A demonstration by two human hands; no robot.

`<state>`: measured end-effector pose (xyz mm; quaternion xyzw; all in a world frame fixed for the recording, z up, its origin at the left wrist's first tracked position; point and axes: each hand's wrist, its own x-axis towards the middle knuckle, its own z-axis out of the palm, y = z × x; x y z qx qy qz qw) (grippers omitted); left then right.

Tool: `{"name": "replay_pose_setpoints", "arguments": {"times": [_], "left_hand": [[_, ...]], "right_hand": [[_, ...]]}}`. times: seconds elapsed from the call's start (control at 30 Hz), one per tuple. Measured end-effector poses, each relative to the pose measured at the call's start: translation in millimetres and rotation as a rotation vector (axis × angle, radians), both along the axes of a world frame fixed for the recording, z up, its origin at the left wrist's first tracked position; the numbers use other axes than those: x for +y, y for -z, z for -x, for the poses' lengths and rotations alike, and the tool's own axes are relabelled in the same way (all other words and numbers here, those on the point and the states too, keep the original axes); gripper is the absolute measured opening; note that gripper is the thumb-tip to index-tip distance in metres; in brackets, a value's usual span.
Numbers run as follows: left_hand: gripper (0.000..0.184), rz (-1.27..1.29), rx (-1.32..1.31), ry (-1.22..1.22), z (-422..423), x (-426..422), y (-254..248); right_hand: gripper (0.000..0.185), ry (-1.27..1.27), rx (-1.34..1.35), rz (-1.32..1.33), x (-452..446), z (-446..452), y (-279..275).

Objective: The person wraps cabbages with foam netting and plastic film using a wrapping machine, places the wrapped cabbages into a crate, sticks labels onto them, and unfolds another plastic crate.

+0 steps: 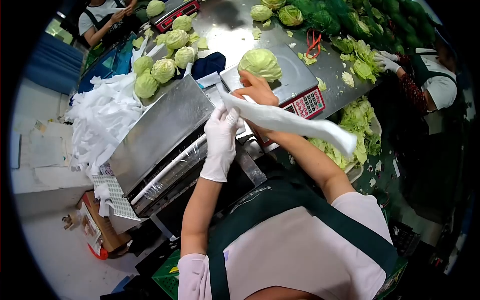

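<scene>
A long white foam sleeve stretches from my hands out to the right, its far end hanging free. My left hand, in a white glove, pinches the sleeve's near end. Bare, my right hand has curled fingers at the same end, partly hidden behind the sleeve. Just beyond its fingertips a trimmed cabbage rests on the metal pan of a scale; whether they touch it I cannot tell. Below my left hand is the wrapping machine with clear film along its front.
White sleeves are heaped at left beside several cabbages. Another scale stands at the back. A co-worker's gloved hands touch leaves at right. Loose leaves fill a tub below the table edge. A red loop lies behind the scale.
</scene>
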<state>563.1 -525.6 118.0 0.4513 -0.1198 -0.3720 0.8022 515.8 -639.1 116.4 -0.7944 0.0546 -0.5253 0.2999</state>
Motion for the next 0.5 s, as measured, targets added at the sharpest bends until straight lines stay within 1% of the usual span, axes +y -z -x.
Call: {"name": "replay_pose_setpoints", "arguments": {"times": [0.03,0.07,0.1,0.13,0.17,0.2,0.23,0.27,0.33,0.4,0.43,0.47,0.5], "left_hand": [[0.032,-0.040,0.009,0.011,1,4,12],[0.022,-0.130,-0.012,0.039,5,8,10],[0.020,-0.107,0.017,0.024,8,11,7],[0.019,-0.083,0.044,0.010,11,12,1],[0.017,-0.032,0.022,0.035,5,16,15],[0.018,0.050,0.012,0.073,6,16,4],[0.017,0.116,0.054,0.073,6,14,-3],[0.017,0.185,0.095,0.073,7,11,-7],[0.014,0.288,0.166,0.101,-3,6,3],[0.013,0.393,0.245,0.182,-5,2,-11],[0.012,0.122,0.388,-0.013,5,-2,-18],[0.013,0.121,0.357,0.083,0,-1,-3],[0.012,0.038,0.288,0.141,-1,-1,3]], "right_hand": [[0.010,-0.079,-0.034,-0.297,1,2,5],[0.010,-0.160,-0.069,-0.593,2,5,5],[0.012,-0.209,-0.023,-0.825,-6,13,1],[0.010,-0.287,-0.018,-1.200,-12,19,-4],[0.009,-0.438,-0.030,-1.389,-24,25,6],[0.009,-0.596,-0.044,-1.573,-30,26,7],[0.010,-0.569,0.014,-1.665,-26,31,9],[0.017,-0.658,0.105,-1.610,-23,35,21],[0.040,-0.922,0.410,-1.394,-20,50,26],[0.054,-0.918,0.570,-1.010,-20,59,27],[0.051,-0.750,0.749,-1.005,-25,63,26],[0.051,-0.747,0.739,-1.001,-34,64,28],[0.040,-0.354,0.674,-0.739,-46,64,33]]}}
